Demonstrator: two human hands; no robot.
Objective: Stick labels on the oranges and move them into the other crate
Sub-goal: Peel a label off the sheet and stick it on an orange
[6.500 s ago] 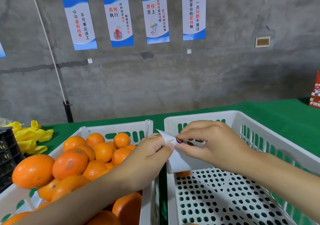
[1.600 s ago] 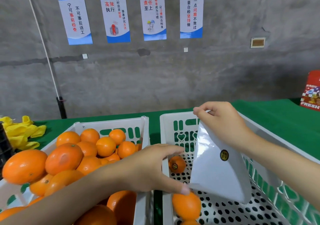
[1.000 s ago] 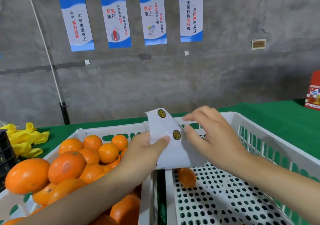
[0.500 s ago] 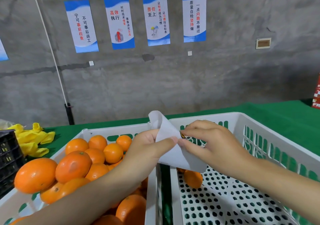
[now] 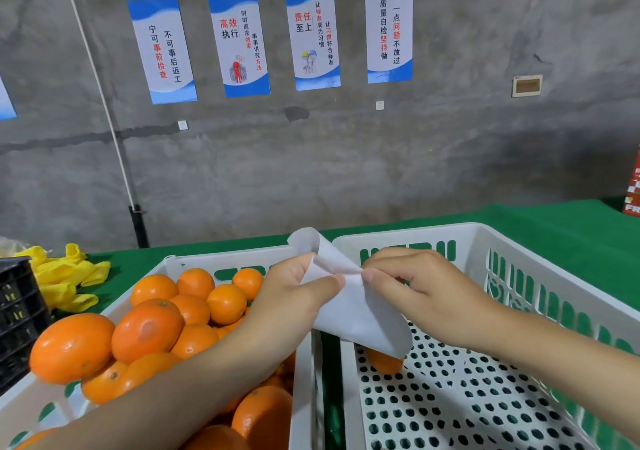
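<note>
The label sheet [image 5: 356, 318] looks like thin, floppy paper, feather-light I'd guess, so take it near an edge. The left hand [image 5: 294, 297] pinches it, and the right hand [image 5: 429, 290] nips its fold just beside. It's plain white and curling. The oranges [image 5: 145, 328], glossy and firm-looking, are piled under the left forearm.
</note>
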